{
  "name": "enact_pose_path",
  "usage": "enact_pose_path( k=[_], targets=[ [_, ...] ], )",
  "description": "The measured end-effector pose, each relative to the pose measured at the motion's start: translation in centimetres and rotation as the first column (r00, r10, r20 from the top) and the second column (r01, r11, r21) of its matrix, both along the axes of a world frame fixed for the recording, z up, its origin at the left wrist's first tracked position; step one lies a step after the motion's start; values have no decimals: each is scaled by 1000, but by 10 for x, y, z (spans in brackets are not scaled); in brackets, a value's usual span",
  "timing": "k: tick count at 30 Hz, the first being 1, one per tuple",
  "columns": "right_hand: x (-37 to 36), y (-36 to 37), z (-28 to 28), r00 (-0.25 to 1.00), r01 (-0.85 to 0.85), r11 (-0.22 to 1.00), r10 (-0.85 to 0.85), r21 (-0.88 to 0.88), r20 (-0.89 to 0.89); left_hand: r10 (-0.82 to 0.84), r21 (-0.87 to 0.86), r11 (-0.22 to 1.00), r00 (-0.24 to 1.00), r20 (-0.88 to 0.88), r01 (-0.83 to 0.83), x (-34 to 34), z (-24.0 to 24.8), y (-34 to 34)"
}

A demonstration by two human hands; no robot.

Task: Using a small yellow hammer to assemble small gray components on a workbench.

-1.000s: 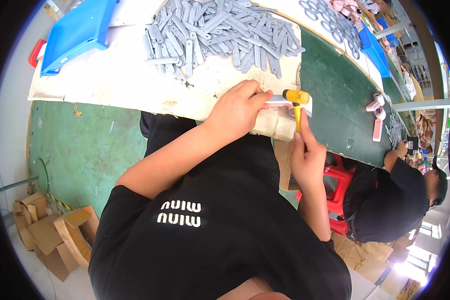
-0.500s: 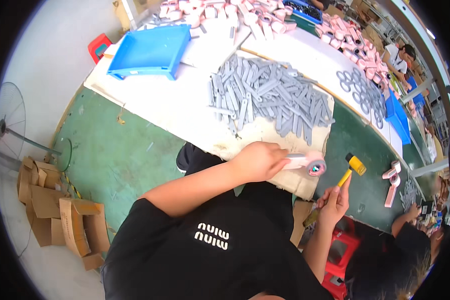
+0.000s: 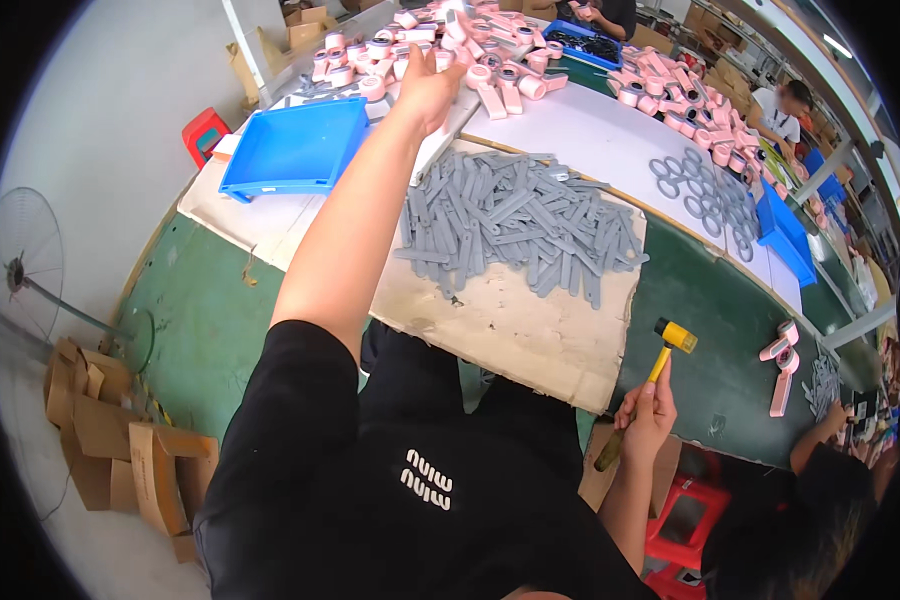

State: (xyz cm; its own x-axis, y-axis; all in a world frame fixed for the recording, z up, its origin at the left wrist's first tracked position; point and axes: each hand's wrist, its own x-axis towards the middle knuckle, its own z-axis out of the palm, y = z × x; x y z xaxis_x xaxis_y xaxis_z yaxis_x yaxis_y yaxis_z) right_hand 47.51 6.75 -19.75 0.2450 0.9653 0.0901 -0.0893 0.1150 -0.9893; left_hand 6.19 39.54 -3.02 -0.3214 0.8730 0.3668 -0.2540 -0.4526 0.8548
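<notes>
My left arm stretches far over the table, and my left hand [image 3: 430,92] is at the near edge of a heap of pink handheld housings [image 3: 490,75] with round heads. Its fingers are spread, and I see nothing gripped in them. My right hand [image 3: 648,415] is closed around the handle of a mallet [image 3: 676,336] with a yellow and black head, held upright near the table's right front corner. Between the hands, a pile of flat grey plastic strips [image 3: 520,220] lies on a cardboard sheet [image 3: 510,335].
A blue tray [image 3: 295,148] stands at the left of the table. Grey rings [image 3: 705,195] and another blue bin [image 3: 785,235] are on the right-hand table. Loose pink housings [image 3: 783,365] lie at the right, near another person's arm [image 3: 815,440]. Red stools [image 3: 690,520] are below.
My left hand has moved from the front of the table to the far pink heap, and the pink housing it held has left it. The mallet stays in my right hand, slightly further left.
</notes>
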Motion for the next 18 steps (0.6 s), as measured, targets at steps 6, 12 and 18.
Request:
enact_pose_path(
  k=[6,12,18],
  targets=[
    [17,-21,6,995,10,999,-14,-38,-95,-405,-215,914,759,-510,343,83,-6,-73],
    [90,8,24,633,428,904,-322,29,705,-500,-222,791,393,-772,571,68,-57,-225],
    [296,63,33,-113,748,615,-252,249,961,-507,-245,850,600,-619,466,24,-109,-267]
  ],
)
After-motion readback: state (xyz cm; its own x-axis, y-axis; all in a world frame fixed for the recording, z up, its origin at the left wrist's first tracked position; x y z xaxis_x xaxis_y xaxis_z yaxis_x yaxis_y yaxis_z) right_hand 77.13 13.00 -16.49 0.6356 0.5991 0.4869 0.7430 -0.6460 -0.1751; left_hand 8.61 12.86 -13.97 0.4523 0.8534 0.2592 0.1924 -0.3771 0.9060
